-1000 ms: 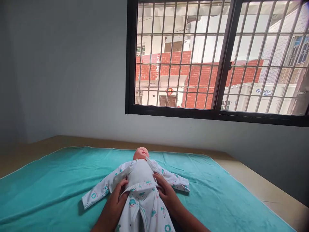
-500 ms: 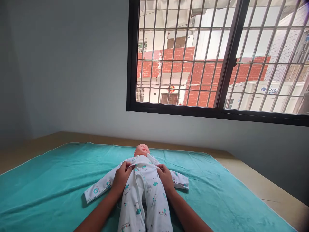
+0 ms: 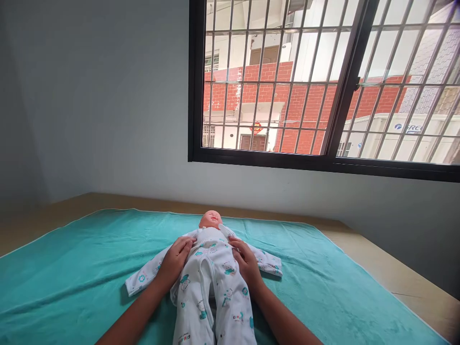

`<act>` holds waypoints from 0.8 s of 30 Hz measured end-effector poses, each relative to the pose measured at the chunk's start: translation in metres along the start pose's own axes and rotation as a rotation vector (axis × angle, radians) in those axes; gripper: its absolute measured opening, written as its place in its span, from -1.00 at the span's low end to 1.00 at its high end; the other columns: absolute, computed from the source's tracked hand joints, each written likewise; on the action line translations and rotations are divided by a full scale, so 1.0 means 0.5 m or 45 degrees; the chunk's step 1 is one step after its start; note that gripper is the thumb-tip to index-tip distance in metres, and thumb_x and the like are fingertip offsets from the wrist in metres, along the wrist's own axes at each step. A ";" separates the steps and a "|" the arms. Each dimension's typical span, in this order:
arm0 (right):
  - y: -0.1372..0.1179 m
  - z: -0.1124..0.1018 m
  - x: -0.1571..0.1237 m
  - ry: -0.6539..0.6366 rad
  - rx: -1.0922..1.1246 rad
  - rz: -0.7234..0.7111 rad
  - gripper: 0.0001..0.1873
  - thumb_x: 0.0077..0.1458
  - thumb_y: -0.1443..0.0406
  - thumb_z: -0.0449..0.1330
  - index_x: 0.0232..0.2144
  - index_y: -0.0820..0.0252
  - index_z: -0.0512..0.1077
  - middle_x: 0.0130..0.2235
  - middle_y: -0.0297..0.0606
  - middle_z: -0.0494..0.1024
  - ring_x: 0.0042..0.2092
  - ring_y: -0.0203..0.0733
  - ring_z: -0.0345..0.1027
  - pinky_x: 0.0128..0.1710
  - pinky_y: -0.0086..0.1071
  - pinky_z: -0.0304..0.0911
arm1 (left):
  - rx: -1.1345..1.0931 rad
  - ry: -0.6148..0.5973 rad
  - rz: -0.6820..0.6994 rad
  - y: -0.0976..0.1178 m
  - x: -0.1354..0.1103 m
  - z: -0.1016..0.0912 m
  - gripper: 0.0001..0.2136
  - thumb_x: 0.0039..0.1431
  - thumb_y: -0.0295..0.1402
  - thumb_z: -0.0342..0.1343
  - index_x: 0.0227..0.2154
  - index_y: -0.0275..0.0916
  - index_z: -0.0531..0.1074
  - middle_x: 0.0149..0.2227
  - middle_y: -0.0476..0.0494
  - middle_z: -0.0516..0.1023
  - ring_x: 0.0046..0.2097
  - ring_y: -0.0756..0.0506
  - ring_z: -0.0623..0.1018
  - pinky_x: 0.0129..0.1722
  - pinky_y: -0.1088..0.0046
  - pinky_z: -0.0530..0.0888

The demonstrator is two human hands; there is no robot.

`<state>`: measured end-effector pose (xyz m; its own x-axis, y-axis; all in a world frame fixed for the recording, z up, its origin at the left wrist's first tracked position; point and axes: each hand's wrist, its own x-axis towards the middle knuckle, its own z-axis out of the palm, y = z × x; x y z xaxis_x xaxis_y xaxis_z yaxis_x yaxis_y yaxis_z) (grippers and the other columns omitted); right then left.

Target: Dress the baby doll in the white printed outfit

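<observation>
We see a doll (image 3: pixel 211 219) lying on its back on a teal cloth (image 3: pixel 86 268), near the middle of it, with its head away from us and its legs pointing toward us. It wears a white printed top (image 3: pixel 144 278), whose sleeves spread out to both sides, and white printed trousers (image 3: pixel 230 280) that reach up over its belly; a pale strip of cloth stands up beside its neck, on our right. Our left hand (image 3: pixel 175 261) rests at the left side of the waist, its fingers laid along the edge of the trousers. Our right hand (image 3: pixel 247 264) lies against the opposite side, its fingers bent over the waist. Both touch the clothing, but we are unable to tell whether either one pinches the fabric or merely presses on it. Pale light-brown boards (image 3: pixel 413 299) show around the cloth's edges. Beyond stands a grey wall (image 3: pixel 108 105) with a dark-framed window (image 3: pixel 266 157), and through its metal bars (image 3: pixel 264 31) we look out at red brickwork (image 3: pixel 268 72) and a white vehicle or container (image 3: pixel 390 129) bearing blue lettering.
</observation>
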<state>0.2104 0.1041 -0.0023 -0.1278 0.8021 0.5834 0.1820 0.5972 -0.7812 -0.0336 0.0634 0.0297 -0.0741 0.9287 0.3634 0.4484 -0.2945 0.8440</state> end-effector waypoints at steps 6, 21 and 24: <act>-0.018 -0.011 0.014 0.001 0.173 0.204 -0.61 0.13 -0.02 0.13 -0.37 0.16 0.53 -0.07 -0.15 0.56 0.03 -0.03 0.38 0.11 -0.21 0.20 | 0.397 0.027 0.059 -0.022 0.008 -0.002 -0.59 0.22 -0.24 -0.09 0.06 -0.16 0.45 0.24 -0.18 0.33 0.30 -0.22 0.24 0.25 0.15 0.23; -0.005 -0.045 0.002 -0.028 -0.662 0.108 -0.83 0.10 0.24 0.12 -0.24 0.11 0.43 -0.34 -0.31 0.45 -0.36 -0.19 0.29 -0.34 -0.37 0.13 | 0.745 0.521 -0.204 -0.088 0.022 -0.092 -0.80 0.00 -0.55 -0.09 -0.40 -0.18 0.37 -0.28 -0.14 0.49 -0.23 -0.17 0.43 -0.37 0.41 0.30; -0.015 -0.046 -0.002 -0.014 -0.967 0.117 -0.84 0.12 0.23 0.13 -0.21 0.09 0.38 -0.24 -0.29 0.44 -0.34 -0.20 0.29 -0.40 -0.38 0.01 | 0.724 0.531 -0.001 -0.076 0.022 -0.082 -0.74 -0.04 -0.58 -0.14 -0.39 -0.20 0.40 -0.24 -0.20 0.50 -0.13 -0.22 0.41 -0.15 0.30 0.35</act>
<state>0.2316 0.0988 0.0078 -0.0890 0.8505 0.5183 0.8120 0.3633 -0.4568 -0.0882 0.0757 0.0179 -0.3590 0.7312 0.5800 0.8358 -0.0248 0.5485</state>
